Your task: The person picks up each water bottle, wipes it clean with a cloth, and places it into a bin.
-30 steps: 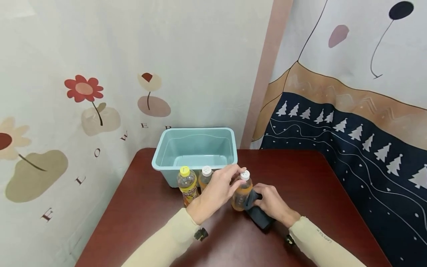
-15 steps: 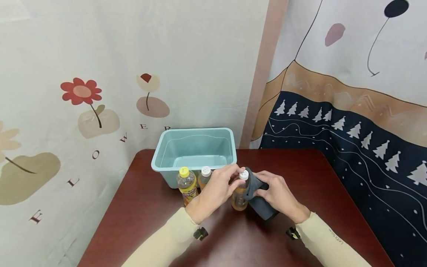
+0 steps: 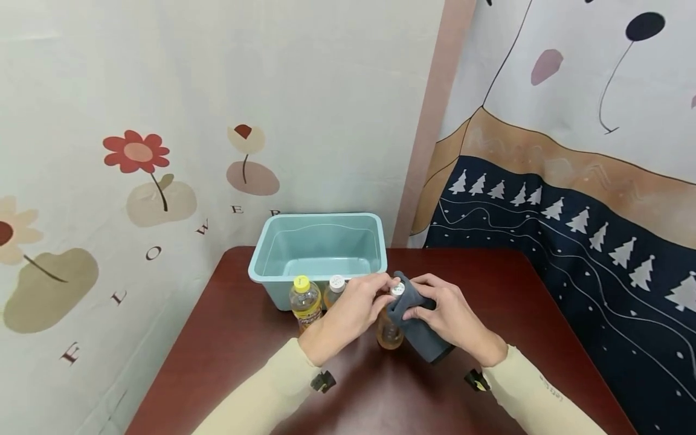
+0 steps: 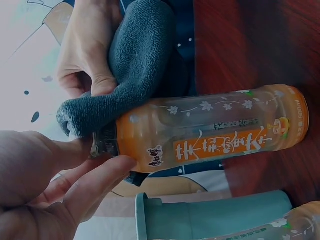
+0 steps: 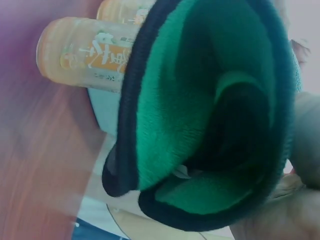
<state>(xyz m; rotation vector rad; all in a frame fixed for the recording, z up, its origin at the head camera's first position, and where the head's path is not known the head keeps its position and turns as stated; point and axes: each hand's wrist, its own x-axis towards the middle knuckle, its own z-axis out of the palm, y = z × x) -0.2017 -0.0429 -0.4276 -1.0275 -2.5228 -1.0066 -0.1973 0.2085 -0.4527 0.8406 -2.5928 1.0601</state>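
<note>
The bottle (image 4: 215,131) is pinched by the left grip (image 3: 350,314), the cloth (image 3: 426,339) by the right grip (image 3: 461,319); wiping appears underway, with downward strokes presumably required next.

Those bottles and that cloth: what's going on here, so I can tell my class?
A person's left hand holds a white-capped bottle at its top; the right hand grips a grey cloth against its upper part. The bottle stands on the table. A yellow-capped bottle and a second bottle stand to its left, in front of the blue tub.
</note>
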